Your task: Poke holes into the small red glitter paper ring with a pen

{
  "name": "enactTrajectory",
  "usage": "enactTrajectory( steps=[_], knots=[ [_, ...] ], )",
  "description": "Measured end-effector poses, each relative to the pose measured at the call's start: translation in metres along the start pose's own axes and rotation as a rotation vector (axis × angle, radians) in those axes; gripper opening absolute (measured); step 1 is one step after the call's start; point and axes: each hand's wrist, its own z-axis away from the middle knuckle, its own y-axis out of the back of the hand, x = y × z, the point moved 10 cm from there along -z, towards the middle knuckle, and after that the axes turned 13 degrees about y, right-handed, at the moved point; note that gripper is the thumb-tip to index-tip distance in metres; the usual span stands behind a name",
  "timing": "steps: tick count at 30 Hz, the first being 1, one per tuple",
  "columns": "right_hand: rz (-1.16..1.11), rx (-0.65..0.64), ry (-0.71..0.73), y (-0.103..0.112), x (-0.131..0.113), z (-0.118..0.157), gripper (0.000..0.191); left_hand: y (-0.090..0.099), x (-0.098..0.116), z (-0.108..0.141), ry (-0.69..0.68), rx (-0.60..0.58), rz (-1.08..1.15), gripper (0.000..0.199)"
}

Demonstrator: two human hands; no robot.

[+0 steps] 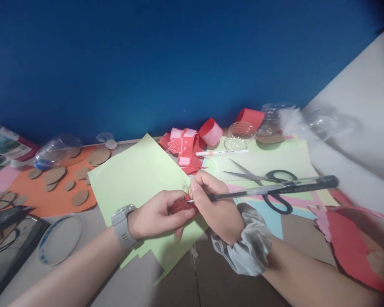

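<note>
My left hand (163, 213), with a grey watch at the wrist, grips a small red piece (180, 205) covered in dark marks between thumb and fingers. My right hand (216, 202), a grey scrunchie at its wrist, is closed around a black gel pen (275, 188). The pen's tip is by the red piece, and its capped end points right. Whether the right fingertips also pinch the red piece's edge I cannot tell. Under both hands lies a light green paper sheet (131, 168). Black-handled scissors (259, 181) rest open just beyond the pen.
Cardboard discs (56, 175) lie on orange paper (22, 183) at left, near a plastic bottle (59, 149) and a tape roll (60, 239). Red paper rings (210, 132), a white marker (222, 152) and clear plastic cups (240, 135) line the back. Red paper (352, 243) lies at right.
</note>
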Motion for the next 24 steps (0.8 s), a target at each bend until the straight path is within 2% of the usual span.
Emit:
enactTrajectory(
  steps=[24],
  knots=[
    [-0.003, 0.0, 0.029, 0.0001, -0.0001, 0.0003, 0.028, 0.0008, 0.0012, 0.0007, 0.001, 0.015, -0.022, 0.026]
  ],
)
